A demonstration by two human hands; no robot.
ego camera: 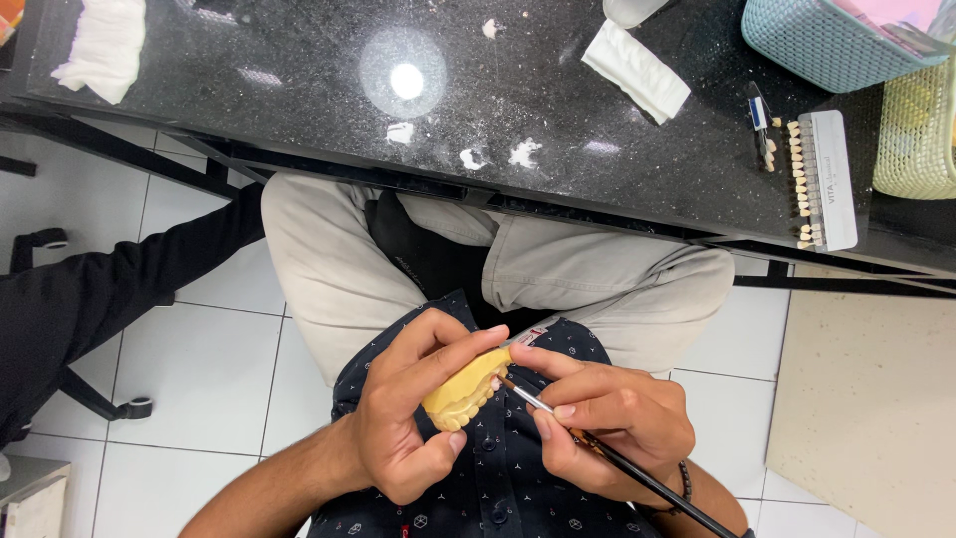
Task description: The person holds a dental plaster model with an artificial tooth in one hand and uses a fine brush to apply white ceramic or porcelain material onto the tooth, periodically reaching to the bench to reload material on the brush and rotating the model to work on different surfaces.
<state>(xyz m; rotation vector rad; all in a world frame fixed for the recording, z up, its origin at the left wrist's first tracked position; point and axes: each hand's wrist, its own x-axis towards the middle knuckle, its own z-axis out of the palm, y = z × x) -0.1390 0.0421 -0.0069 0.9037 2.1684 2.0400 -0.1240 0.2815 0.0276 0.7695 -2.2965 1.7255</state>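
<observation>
One yellow cast (466,392) sits gripped in the left hand (403,418), one brush (617,460) pinched in the right hand (607,418); two baskets (827,45) stand on the black counter (299,90).

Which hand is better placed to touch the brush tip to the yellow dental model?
Probably the right hand: it holds the thin brush, its tip at the yellow dental model. The left hand grips the model.

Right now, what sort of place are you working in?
Probably a dental lab: the left hand holds a yellow teeth model, the right hand a fine brush, and a tooth shade guide lies on the black bench.
</observation>
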